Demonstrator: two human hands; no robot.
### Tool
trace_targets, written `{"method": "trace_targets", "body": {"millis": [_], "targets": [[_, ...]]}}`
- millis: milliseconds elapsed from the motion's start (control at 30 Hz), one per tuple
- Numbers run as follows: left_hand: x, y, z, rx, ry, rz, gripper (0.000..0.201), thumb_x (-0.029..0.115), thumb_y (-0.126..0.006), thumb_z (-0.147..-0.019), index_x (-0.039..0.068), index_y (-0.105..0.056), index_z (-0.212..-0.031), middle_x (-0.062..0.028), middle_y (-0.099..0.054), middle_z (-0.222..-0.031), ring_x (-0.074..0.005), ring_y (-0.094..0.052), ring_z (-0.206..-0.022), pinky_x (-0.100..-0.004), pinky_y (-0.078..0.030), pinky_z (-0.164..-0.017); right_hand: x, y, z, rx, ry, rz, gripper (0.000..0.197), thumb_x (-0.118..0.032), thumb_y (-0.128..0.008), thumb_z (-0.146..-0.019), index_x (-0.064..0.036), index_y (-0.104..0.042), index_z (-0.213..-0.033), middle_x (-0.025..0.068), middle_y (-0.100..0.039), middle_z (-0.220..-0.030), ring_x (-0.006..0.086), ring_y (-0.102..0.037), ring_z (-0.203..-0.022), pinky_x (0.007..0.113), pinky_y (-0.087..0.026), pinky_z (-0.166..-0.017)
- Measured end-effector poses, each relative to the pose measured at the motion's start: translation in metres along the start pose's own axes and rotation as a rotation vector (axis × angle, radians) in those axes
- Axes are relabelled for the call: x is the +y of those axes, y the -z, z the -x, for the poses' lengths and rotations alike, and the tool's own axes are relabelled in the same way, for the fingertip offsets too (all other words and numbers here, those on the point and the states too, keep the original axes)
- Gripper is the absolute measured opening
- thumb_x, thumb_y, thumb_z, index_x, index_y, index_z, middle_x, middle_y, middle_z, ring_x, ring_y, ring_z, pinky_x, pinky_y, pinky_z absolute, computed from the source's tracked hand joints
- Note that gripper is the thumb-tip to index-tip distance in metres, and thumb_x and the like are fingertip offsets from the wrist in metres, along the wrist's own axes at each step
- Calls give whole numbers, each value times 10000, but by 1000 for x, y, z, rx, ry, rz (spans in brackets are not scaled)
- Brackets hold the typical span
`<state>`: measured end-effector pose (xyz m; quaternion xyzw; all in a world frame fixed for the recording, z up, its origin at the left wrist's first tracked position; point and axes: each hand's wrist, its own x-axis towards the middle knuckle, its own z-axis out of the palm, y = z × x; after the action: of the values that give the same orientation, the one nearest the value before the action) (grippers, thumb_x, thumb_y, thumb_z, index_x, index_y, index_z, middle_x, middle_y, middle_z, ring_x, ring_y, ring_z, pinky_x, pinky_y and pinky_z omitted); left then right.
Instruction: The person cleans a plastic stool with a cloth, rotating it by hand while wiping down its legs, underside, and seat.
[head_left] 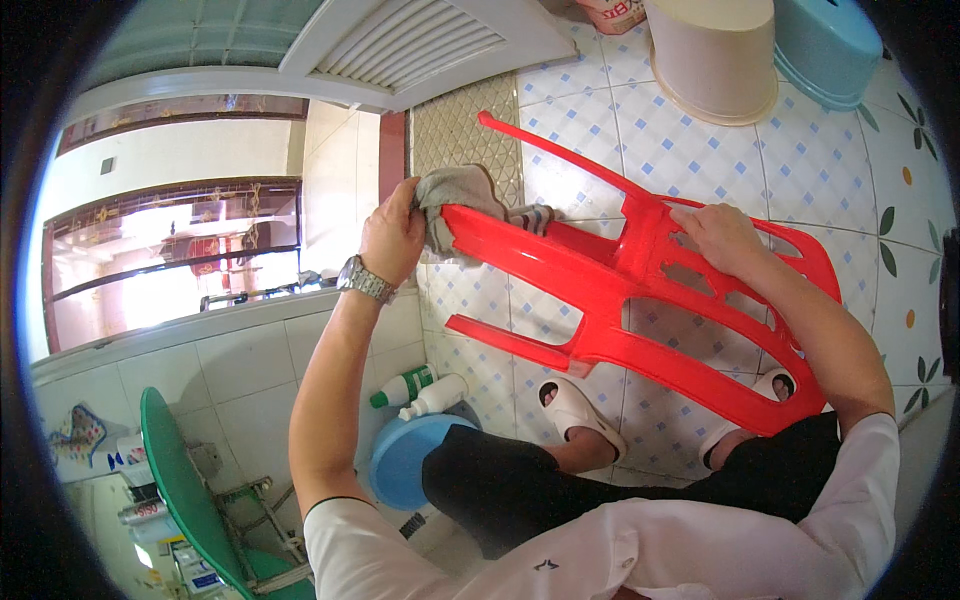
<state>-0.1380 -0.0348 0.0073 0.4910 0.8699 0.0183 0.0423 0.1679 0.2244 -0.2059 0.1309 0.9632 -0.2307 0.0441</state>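
Observation:
A red plastic chair [600,285] lies tipped across the space before me, its legs toward the left and its cut-out backrest toward the right. My left hand [393,232], with a metal watch at the wrist, is closed on a grey cloth [455,195]. The cloth is bunched over the end of one chair leg, and a striped part of it hangs behind that leg. My right hand [724,238] grips the chair by the cut-out part of its backrest. Some fingers of both hands are hidden.
On the tiled floor [560,75] at the back right stand an upturned cream bucket [712,60] and a blue tub [828,50]. A louvred door [410,50] is at the back. Near my knees are a blue stool or basin [400,460], bottles [435,397] and a green round tabletop [185,490].

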Motion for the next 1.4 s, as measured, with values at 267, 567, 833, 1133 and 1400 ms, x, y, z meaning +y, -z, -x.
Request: {"method": "trace_targets", "body": {"millis": [267, 567, 833, 1133, 1400], "targets": [[8, -12, -6, 114, -34, -182, 345, 19, -497, -871, 35, -539, -1213, -229, -683, -983, -419, -671, -839, -530, -532, -730, 4, 3, -3, -180, -230, -155, 403, -344, -348, -1059, -174, -665, -1240, 202, -685, -876, 378, -660, -823, 512, -505, -775], [-4, -48, -6, 469, 184, 5, 295, 63, -459, -961, 27, -537, -1244, -231, -696, -946, -391, -679, -863, -453, -527, -734, -6, 8, -3, -59, -319, -315, 592, -479, -372, -1036, -24, -732, -920, 264, -679, -840, 424, -650, -801, 522, -485, -786], [-46, -6, 21, 945, 476, 1733, 424, 309, -433, -1041, 35, -519, -1353, -154, -548, -1400, -312, -530, -1288, -479, -449, -1087, 2, 2, 6, -15, -384, -381, 711, -532, -416, -1017, 62, -681, -730, 287, -654, -762, 439, -647, -755, 511, -481, -764], [-40, -8, 90, 861, 631, 1479, 404, 337, -450, -1048, 61, -528, -1333, -98, -583, -1339, -267, -571, -1207, -436, -489, -989, 6, 2, 6, -6, -365, -348, 728, -558, -379, -1019, 32, -707, -745, 273, -680, -791, 436, -673, -788, 527, -509, -791], [18, -35, 82, 723, 681, 1374, 395, 277, -449, -1062, 23, -479, -1364, -117, -575, -1294, -221, -582, -1148, -372, -499, -964, -7, 17, 3, -91, -358, -316, 706, -546, -381, -1025, 25, -724, -789, 261, -686, -788, 416, -680, -771, 519, -519, -774]]}}
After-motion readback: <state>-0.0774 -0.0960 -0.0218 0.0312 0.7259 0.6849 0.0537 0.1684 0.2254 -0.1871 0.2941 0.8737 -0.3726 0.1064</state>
